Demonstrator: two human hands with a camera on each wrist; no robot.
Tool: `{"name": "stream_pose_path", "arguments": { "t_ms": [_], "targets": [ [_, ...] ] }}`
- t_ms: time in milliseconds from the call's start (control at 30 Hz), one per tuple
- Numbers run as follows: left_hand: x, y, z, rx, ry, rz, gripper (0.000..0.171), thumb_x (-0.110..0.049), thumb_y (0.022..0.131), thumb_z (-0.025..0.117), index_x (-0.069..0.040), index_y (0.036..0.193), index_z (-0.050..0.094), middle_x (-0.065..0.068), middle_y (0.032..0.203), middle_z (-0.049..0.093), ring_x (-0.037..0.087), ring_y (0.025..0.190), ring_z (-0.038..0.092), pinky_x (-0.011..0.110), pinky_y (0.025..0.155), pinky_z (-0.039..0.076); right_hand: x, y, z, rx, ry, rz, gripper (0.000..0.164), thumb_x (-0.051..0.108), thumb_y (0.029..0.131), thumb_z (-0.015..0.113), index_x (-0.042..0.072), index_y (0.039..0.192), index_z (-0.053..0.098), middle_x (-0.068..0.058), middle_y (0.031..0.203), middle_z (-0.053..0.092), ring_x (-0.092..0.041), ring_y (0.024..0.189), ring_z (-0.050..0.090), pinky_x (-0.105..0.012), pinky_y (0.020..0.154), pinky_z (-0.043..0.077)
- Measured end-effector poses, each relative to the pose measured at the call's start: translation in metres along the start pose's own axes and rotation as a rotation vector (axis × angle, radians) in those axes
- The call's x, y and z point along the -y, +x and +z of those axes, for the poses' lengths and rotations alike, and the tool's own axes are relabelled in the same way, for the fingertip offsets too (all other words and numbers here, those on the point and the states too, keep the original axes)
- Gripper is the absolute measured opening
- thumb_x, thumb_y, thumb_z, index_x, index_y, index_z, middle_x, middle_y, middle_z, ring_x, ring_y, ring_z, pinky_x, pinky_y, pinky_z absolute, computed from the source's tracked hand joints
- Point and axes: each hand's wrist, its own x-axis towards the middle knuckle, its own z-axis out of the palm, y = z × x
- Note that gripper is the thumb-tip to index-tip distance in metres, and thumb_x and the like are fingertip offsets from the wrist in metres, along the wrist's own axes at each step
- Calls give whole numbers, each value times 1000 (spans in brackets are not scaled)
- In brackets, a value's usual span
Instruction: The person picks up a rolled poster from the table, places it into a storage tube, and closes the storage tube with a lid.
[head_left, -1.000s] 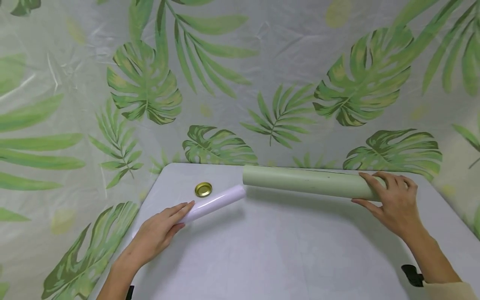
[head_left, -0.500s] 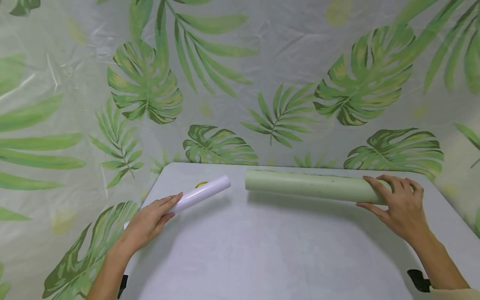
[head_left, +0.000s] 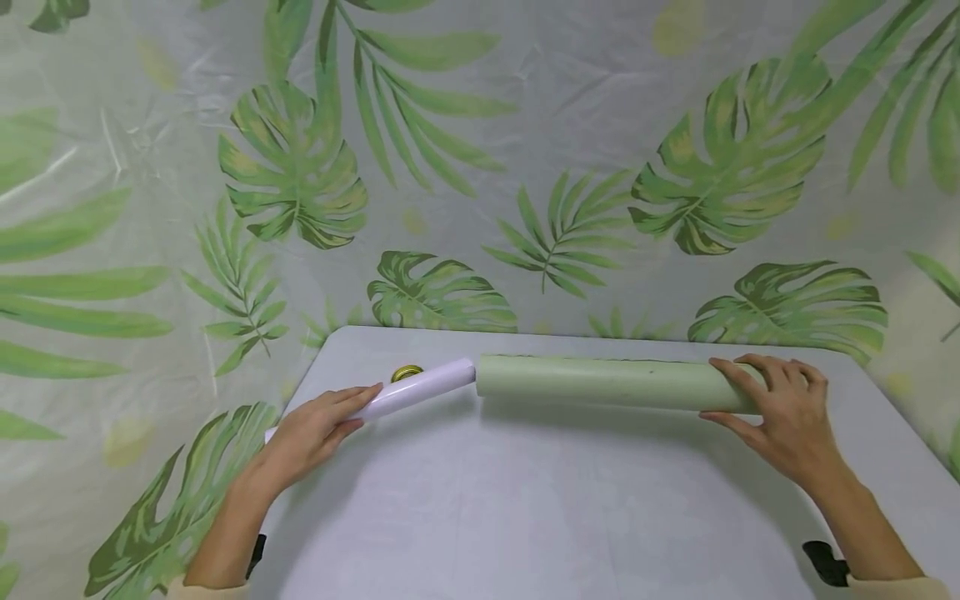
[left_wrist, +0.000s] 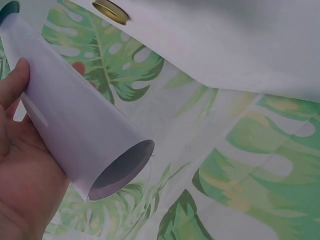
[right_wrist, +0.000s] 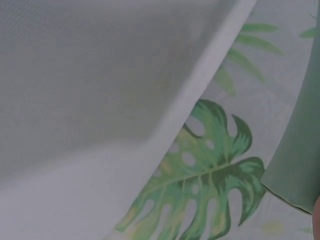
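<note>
My left hand [head_left: 307, 439] grips a glossy white tube [head_left: 423, 385], thumb on one side and fingers on the other. In the left wrist view the tube [left_wrist: 85, 115] shows a hollow near end. My right hand [head_left: 783, 417] holds a wider, pale green tube [head_left: 600, 382] near its right end, thumb below and fingers over the top. The white tube's tip meets the green tube's left end in the head view. Only a piece of the green tube [right_wrist: 295, 165] and a sliver of a finger show in the right wrist view.
A gold jar lid [head_left: 406, 372] lies on the white table [head_left: 555, 500] behind the white tube, partly covered by it. Past the table's back edge hangs a sheet printed with green leaves [head_left: 555, 233].
Over the last second the green tube has come lower and nearer, turning more level. The white tube drew back left, then moved right again until its tip reached the green tube's left end.
</note>
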Motion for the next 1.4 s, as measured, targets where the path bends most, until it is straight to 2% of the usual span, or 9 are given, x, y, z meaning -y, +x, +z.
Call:
{"name": "stream_pose_path", "arguments": {
  "t_ms": [167,567,667,900,1200,1400],
  "targets": [
    [1,1,3,23,-15,-5,54,-8,94,75,-14,145,62,12,134,71,33,113,71,47,85,59,4,4,4,-52,23,-28,88,88,88,43,16,128,71,-25,114,65,-48,104,55,-70,92,32],
    [3,4,8,72,-73,-4,54,-9,94,75,-15,146,61,8,139,69,30,124,68,48,95,58,10,8,11,-75,57,-42,84,87,88,45,17,127,72,-22,113,66,-47,102,55,-70,92,32],
    [2,5,9,84,-78,-1,55,-9,94,75,-16,146,61,7,138,69,29,124,68,48,95,57,12,9,12,-69,64,-46,84,87,88,46,17,126,72,-22,113,66,-47,101,56,-70,92,32],
    [0,9,8,114,-125,-10,55,-9,94,75,-19,147,61,3,136,71,25,122,69,46,94,58,14,7,10,30,59,-25,86,87,88,43,17,129,71,-22,117,65,-46,107,55,-70,100,31],
    [1,12,5,120,-207,-10,56,-6,93,75,-20,146,62,3,137,70,25,121,69,43,92,59,17,8,13,11,95,-38,87,86,88,46,15,128,72,-23,117,66,-46,108,57,-71,99,31],
    [2,12,5,108,-240,23,54,-1,90,77,-14,141,66,3,136,71,25,123,68,41,92,60,19,6,15,21,112,-39,86,86,87,48,15,127,72,-22,117,66,-45,104,57,-72,98,32]
  ]
}}
